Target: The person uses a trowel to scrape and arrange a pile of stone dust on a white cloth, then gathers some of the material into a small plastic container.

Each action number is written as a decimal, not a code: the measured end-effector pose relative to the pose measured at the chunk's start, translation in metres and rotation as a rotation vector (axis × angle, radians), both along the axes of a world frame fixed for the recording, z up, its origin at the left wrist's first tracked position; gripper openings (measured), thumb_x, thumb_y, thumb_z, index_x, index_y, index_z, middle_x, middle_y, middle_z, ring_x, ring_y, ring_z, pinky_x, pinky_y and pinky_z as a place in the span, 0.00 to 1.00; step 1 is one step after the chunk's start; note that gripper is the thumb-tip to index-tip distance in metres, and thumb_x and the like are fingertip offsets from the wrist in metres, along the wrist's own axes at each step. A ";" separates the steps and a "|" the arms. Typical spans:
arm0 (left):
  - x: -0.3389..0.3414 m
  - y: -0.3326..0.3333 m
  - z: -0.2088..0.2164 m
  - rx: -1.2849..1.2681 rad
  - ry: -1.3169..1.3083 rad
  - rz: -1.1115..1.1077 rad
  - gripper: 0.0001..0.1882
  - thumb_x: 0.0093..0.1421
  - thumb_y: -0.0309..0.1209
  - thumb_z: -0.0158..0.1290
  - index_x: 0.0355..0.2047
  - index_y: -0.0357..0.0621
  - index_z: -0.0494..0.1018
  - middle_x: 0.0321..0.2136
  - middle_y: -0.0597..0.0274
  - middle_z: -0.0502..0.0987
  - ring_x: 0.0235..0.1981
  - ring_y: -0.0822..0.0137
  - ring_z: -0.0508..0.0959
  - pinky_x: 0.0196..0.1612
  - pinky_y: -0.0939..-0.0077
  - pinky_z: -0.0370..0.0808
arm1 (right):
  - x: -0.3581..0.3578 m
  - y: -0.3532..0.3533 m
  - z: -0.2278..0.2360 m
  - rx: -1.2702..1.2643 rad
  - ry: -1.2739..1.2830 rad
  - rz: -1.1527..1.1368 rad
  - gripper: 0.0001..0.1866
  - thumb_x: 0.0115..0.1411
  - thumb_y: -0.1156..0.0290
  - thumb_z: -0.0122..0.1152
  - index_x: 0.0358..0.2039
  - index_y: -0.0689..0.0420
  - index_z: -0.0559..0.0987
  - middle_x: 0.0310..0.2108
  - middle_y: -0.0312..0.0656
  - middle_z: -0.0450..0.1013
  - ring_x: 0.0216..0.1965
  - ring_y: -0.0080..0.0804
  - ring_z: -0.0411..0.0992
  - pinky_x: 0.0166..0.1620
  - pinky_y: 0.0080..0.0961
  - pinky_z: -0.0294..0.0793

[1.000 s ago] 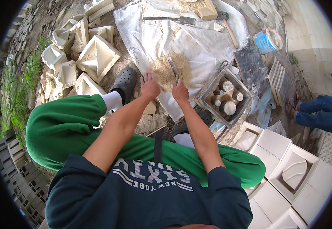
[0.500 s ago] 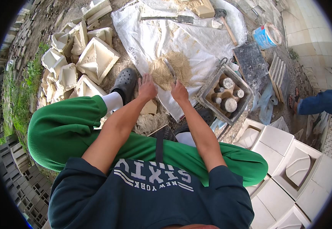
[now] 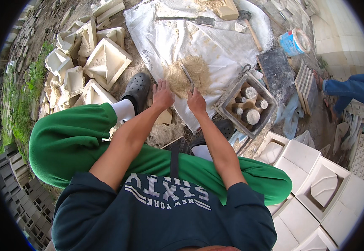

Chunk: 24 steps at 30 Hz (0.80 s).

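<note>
My right hand point(image 3: 196, 102) grips one end of a narrow metal-bladed tool point(image 3: 186, 73), whose exact kind I cannot make out. Its far end lies over a mound of tan sand-like powder point(image 3: 174, 79) on a white woven sheet point(image 3: 228, 46). Just left of the powder, by the sheet's near edge, my left hand point(image 3: 163, 95) is open with its fingers stretched forward. A dark clog point(image 3: 136, 90) on my left foot is close beside that hand.
Cream hollow blocks point(image 3: 106, 60) are heaped at left. At right stand a grey box mould point(image 3: 262, 113) with several round cores, a blue-white bucket point(image 3: 293, 42) and pale cast blocks point(image 3: 301, 154). A hammer point(image 3: 251, 31) rests on the sheet. Another person's legs point(image 3: 349, 88) show far right.
The other person's legs at far right have shifted, and a second leg now shows. My hands and the bladed tool stay almost where they were; the whole view has shifted slightly.
</note>
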State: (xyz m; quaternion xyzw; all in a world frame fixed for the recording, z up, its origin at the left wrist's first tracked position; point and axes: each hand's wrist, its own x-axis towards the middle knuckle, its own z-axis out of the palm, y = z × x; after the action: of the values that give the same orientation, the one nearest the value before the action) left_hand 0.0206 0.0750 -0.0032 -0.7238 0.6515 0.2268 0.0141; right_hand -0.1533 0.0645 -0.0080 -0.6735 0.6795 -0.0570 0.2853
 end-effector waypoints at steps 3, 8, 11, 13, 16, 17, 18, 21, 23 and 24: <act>-0.003 0.000 0.000 -0.027 0.004 -0.039 0.38 0.58 0.42 0.49 0.63 0.33 0.51 0.65 0.45 0.52 0.69 0.50 0.46 0.68 0.51 0.42 | -0.001 -0.001 -0.005 -0.078 -0.083 -0.063 0.23 0.65 0.52 0.45 0.45 0.61 0.68 0.36 0.58 0.74 0.39 0.59 0.73 0.40 0.48 0.71; -0.007 -0.002 0.001 -0.007 0.018 -0.096 0.37 0.58 0.41 0.49 0.63 0.33 0.51 0.65 0.45 0.52 0.69 0.51 0.46 0.68 0.51 0.41 | 0.001 0.006 -0.007 -0.143 -0.132 0.016 0.23 0.65 0.54 0.46 0.47 0.63 0.67 0.39 0.60 0.73 0.39 0.59 0.73 0.41 0.46 0.72; 0.001 0.001 -0.002 -0.010 0.021 -0.112 0.37 0.58 0.41 0.48 0.63 0.33 0.51 0.66 0.45 0.51 0.69 0.52 0.46 0.68 0.52 0.41 | 0.009 0.011 0.003 -0.037 -0.069 0.027 0.22 0.65 0.56 0.46 0.47 0.64 0.67 0.39 0.61 0.73 0.39 0.59 0.73 0.41 0.46 0.73; 0.005 0.005 -0.005 -0.059 0.028 -0.055 0.37 0.59 0.40 0.48 0.64 0.33 0.51 0.66 0.44 0.50 0.69 0.52 0.45 0.69 0.53 0.40 | 0.011 0.015 0.005 -0.062 -0.123 0.017 0.22 0.66 0.56 0.47 0.47 0.64 0.67 0.39 0.61 0.73 0.40 0.59 0.73 0.40 0.46 0.73; 0.003 0.006 -0.006 -0.135 -0.028 -0.009 0.36 0.59 0.40 0.46 0.64 0.34 0.52 0.67 0.47 0.49 0.70 0.53 0.43 0.69 0.54 0.38 | 0.004 0.015 -0.006 -0.306 -0.162 0.061 0.22 0.66 0.56 0.46 0.47 0.63 0.67 0.40 0.61 0.72 0.39 0.58 0.73 0.39 0.46 0.74; 0.006 0.009 -0.009 -0.133 -0.029 -0.007 0.36 0.59 0.40 0.46 0.64 0.34 0.52 0.67 0.47 0.49 0.70 0.53 0.43 0.69 0.54 0.38 | 0.005 0.011 -0.005 -0.158 -0.122 0.050 0.22 0.66 0.56 0.46 0.47 0.63 0.67 0.40 0.61 0.72 0.39 0.58 0.73 0.39 0.47 0.74; 0.009 0.012 -0.011 -0.158 -0.041 0.017 0.36 0.59 0.40 0.46 0.64 0.33 0.52 0.67 0.47 0.48 0.70 0.53 0.42 0.69 0.54 0.38 | 0.007 0.009 -0.005 -0.010 -0.082 0.039 0.22 0.66 0.56 0.46 0.47 0.63 0.67 0.41 0.61 0.72 0.40 0.58 0.73 0.39 0.47 0.74; 0.009 0.014 -0.013 -0.193 -0.038 0.055 0.35 0.60 0.40 0.45 0.63 0.33 0.52 0.67 0.47 0.47 0.70 0.53 0.41 0.69 0.55 0.38 | 0.004 0.021 -0.007 -0.309 -0.218 0.074 0.22 0.66 0.55 0.45 0.47 0.63 0.67 0.41 0.61 0.72 0.39 0.59 0.73 0.39 0.47 0.73; 0.010 0.015 -0.015 -0.196 -0.027 0.077 0.34 0.60 0.40 0.45 0.63 0.34 0.53 0.67 0.47 0.47 0.70 0.53 0.41 0.69 0.55 0.38 | 0.005 0.019 -0.006 -0.168 -0.131 0.052 0.22 0.66 0.55 0.45 0.47 0.63 0.67 0.41 0.61 0.72 0.39 0.59 0.73 0.38 0.48 0.73; 0.011 0.016 -0.017 -0.218 -0.033 0.086 0.34 0.61 0.40 0.44 0.63 0.34 0.53 0.67 0.48 0.47 0.70 0.54 0.41 0.69 0.56 0.38 | 0.008 0.020 -0.003 -0.024 -0.046 0.033 0.22 0.66 0.55 0.44 0.47 0.63 0.66 0.40 0.60 0.72 0.39 0.59 0.73 0.38 0.48 0.73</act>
State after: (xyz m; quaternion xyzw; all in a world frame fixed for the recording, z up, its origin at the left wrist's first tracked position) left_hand 0.0320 0.0906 -0.0202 -0.7521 0.6402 0.1432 -0.0635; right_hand -0.1454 0.0844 -0.0115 -0.6864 0.6609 -0.0759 0.2939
